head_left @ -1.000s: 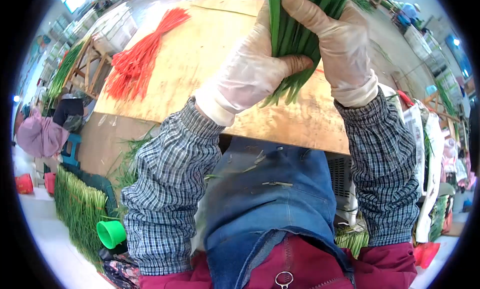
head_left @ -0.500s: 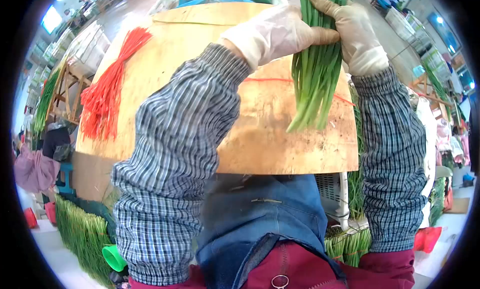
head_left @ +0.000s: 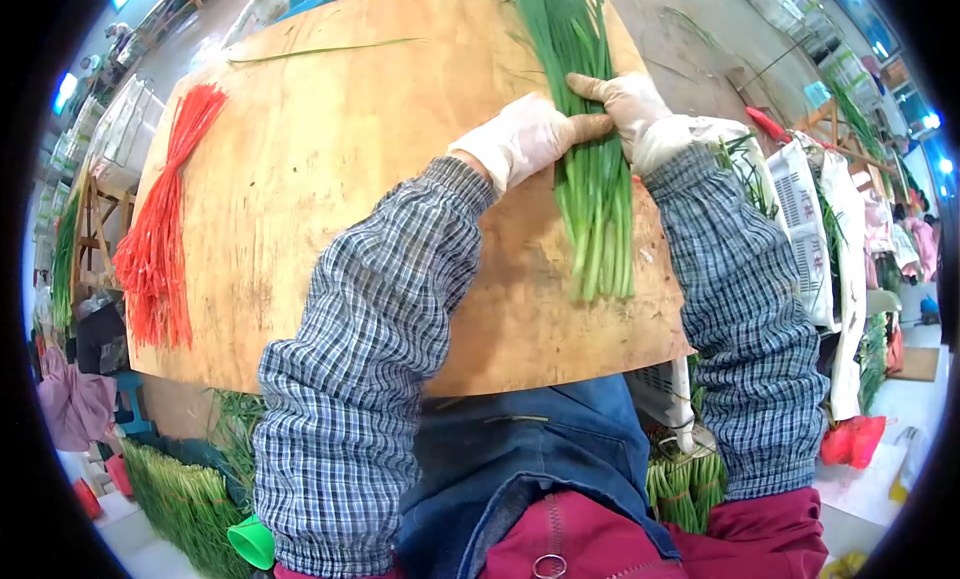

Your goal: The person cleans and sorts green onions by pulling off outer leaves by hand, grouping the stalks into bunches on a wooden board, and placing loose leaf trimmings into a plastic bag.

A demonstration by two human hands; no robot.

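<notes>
A bunch of long green garlic chives [head_left: 598, 224] is held over the right part of the wooden board [head_left: 340, 179], pale stem ends toward me and leaves pointing away. My left hand [head_left: 525, 144], in a whitish glove, closes on the bunch from the left, its thumb across the stems. From the right, my gloved right hand [head_left: 632, 114] grips the same bunch, thumb over the top. The fingers beneath the chives are hidden. A tied bundle of red strips [head_left: 172, 219] lies at the board's left side.
A loose green leaf [head_left: 325, 51] lies near the board's far edge. Stacked chive bundles stand on the floor at lower left [head_left: 185, 494] and lower right [head_left: 688, 489]. A white plastic crate [head_left: 803, 229] is beside my right arm. A green cup-like object [head_left: 251, 542] sits low left.
Both hands have come nearer to me and slightly left with the chives, and the view has shifted. The red strip that crossed the board beneath the bunch is now almost wholly out of sight.
</notes>
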